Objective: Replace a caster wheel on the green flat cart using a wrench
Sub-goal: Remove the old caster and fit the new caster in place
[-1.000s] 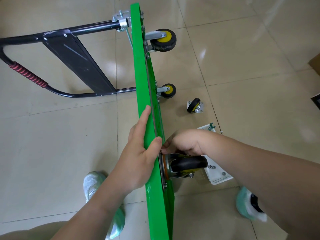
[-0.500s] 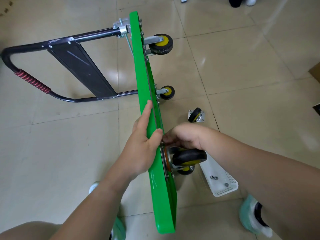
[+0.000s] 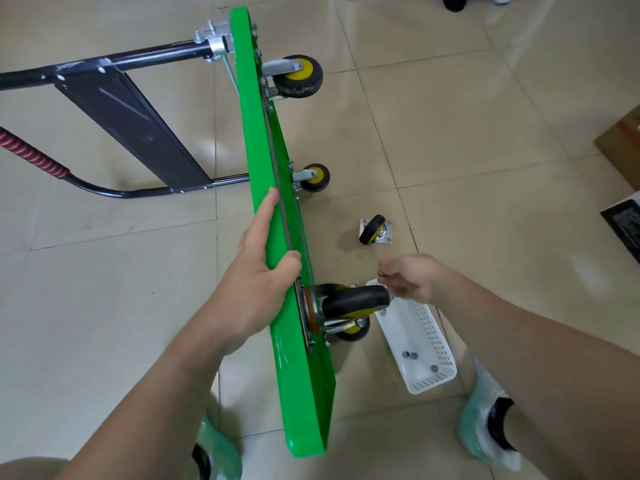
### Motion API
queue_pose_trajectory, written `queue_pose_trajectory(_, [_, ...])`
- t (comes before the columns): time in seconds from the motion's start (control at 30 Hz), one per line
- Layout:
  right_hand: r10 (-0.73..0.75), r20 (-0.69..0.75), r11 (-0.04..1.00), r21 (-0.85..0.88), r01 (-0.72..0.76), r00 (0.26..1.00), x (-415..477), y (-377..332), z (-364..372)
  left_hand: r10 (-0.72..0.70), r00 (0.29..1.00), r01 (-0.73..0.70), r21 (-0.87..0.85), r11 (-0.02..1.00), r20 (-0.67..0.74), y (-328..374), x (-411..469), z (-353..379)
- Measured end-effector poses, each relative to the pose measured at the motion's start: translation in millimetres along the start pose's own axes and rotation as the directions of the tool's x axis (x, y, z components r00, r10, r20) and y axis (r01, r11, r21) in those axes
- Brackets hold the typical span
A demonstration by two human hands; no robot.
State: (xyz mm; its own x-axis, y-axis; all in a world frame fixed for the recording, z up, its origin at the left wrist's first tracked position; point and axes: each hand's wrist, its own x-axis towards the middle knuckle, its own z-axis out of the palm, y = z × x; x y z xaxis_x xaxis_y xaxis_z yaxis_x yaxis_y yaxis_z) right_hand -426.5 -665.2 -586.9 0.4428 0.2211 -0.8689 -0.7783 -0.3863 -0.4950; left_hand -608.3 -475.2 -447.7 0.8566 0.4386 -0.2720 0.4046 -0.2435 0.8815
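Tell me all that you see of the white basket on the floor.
The basket is a long, white, plastic-looking tray with perforated walls. It lies flat on the tiled floor, right of the green cart. A few small metal pieces lie inside. The right hand hovers over its far end, pinching another metal piece.

right hand (image 3: 412, 279) motion-blurred, tiny metal piece (image 3: 381, 272) it pinches too small to identify, cart handle (image 3: 149, 53) cut off at left edge

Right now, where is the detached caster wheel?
Head view: the detached caster lies on the floor right of the green cart, just beyond the right hand and white basket.
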Motion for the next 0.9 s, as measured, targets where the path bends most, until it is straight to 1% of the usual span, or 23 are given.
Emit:
queue_pose_trajectory(0.07, [0.042,-0.074,0.999,-0.008,-0.043,0.996,11.5,22.5,-13.4,0.001,1.000,-0.001,-0.005,1.000,-0.019,1.1,-0.3,1.2])
queue_pose_trajectory(0.17, [0.031,-0.226,0.995,-0.083,-0.051,0.974,35.9,59.4,-26.4,0.000,1.000,-0.001,-0.023,1.000,-0.013,0.3,0.3,3.2])
queue_pose_trajectory(0.27, [0.093,-0.311,0.991,-0.060,-0.118,0.946,59.4,93.4,-31.4,0.012,1.000,-0.013,-0.040,0.999,-0.011,-5.0,2.7,5.3])
queue_pose_trajectory(0.43, [0.164,-0.372,0.978,-0.058,-0.199,0.913,81.5,124.7,-33.9,0.014,0.999,-0.017,-0.064,0.998,-0.048,-7.3,3.6,7.5])
queue_pose_trajectory(0.53, [0.198,-0.357,0.965,-0.094,-0.246,0.913,84.7,129.3,-33.0,0.009,0.998,-0.012,-0.058,0.998,-0.061,-6.3,2.1,7.7])
queue_pose_trajectory(0.63, [0.182,-0.354,0.966,-0.108,-0.234,0.917,80.4,129.2,-30.1,0.008,0.998,-0.011,-0.053,0.999,-0.055,-4.6,2.8,8.7])
queue_pose_trajectory(0.7, [0.121,-0.342,0.976,-0.129,-0.174,0.932,66.5,119.5,-26.8,0.002,0.999,-0.006,-0.066,0.998,-0.053,-4.0,3.2,9.0])
queue_pose_trajectory(0.73, [0.062,-0.317,0.986,-0.130,-0.108,0.946,56.8,109.8,-25.6,0.001,0.999,-0.005,-0.067,0.998,-0.053,-4.1,3.1,8.4])
queue_pose_trajectory(0.77, [-0.020,-0.265,0.994,-0.106,-0.009,0.964,44.7,96.2,-24.9,0.003,0.999,-0.006,-0.064,0.998,-0.052,-4.8,3.1,7.4])
queue_pose_trajectory(0.8, [-0.118,-0.190,0.992,-0.054,0.110,0.975,29.1,79.5,-24.3,0.004,0.999,-0.007,-0.058,0.998,-0.050,-5.9,3.4,6.4])
queue_pose_trajectory(0.83, [-0.226,-0.100,0.974,0.003,0.227,0.969,10.5,60.9,-23.9,0.006,0.999,-0.009,-0.054,0.999,-0.047,-6.6,3.7,6.1])
queue_pose_trajectory(0.87, [-0.337,0.006,0.941,0.034,0.336,0.942,-10.3,42.5,-23.9,0.006,0.999,-0.009,-0.050,0.999,-0.048,-6.5,3.7,5.8])
queue_pose_trajectory(0.9, [-0.430,0.131,0.902,0.025,0.431,0.893,-32.1,26.0,-22.8,0.007,0.999,-0.010,-0.049,0.999,-0.051,-5.9,3.6,5.7])
